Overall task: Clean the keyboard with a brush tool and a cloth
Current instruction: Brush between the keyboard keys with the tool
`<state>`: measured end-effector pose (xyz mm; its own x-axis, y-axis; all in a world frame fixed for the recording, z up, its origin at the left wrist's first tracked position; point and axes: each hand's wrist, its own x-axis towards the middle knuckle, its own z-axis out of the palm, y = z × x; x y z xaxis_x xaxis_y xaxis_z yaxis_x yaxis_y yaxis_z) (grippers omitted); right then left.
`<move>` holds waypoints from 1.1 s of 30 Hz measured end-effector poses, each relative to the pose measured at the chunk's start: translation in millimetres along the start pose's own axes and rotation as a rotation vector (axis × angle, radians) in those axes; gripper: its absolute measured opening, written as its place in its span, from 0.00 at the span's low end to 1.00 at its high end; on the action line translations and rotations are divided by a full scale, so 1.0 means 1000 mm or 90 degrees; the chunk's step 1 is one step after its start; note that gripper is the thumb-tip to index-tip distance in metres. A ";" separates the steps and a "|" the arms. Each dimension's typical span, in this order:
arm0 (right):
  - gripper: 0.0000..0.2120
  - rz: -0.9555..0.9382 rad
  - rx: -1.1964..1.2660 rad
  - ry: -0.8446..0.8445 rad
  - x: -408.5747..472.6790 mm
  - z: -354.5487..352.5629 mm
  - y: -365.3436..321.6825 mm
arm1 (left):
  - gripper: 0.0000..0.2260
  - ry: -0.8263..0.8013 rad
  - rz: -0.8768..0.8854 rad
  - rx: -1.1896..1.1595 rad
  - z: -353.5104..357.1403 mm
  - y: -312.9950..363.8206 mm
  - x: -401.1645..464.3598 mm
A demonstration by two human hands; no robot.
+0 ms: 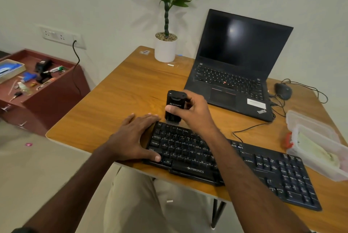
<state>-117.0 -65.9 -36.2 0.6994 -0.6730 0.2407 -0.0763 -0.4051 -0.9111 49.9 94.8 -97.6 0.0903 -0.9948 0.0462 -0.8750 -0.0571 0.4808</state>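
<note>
Pinching black block-shaped brush tool (174,107) upright in your right hand (194,114), bristles just below grip on top-left corner of black plastic keyboard (226,165). Left hand (135,136) flat, fingers spread, steadying keyboard's left end. Brushing looks barely begun; cloth wipe left.

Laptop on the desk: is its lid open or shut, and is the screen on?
Open. The laptop has its lid raised, with its own keys and trackpad exposed. The screen looks off: dark, showing only a reflected glare.
</note>
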 end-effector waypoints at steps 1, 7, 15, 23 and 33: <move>0.10 -0.006 0.016 -0.007 0.000 0.004 -0.003 | 0.54 0.004 0.000 0.004 0.001 0.000 0.001; 0.11 -0.017 0.008 -0.085 -0.007 0.014 0.001 | 0.54 0.024 -0.013 0.012 0.002 0.003 0.001; 0.09 0.021 0.076 -0.040 -0.012 -0.023 0.001 | 0.46 0.008 0.009 0.029 0.003 0.003 0.002; 0.11 0.066 0.071 -0.096 -0.024 -0.034 0.007 | 0.44 0.013 0.013 0.031 0.003 0.004 0.002; 0.12 0.032 0.075 -0.082 -0.025 -0.031 0.003 | 0.44 0.017 0.006 0.027 0.002 0.005 0.002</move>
<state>-156.6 -69.9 -33.9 0.7828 -0.6026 0.1551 -0.0350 -0.2916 -0.9559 44.3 92.6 -97.2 0.0946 -0.9927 0.0746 -0.8951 -0.0520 0.4429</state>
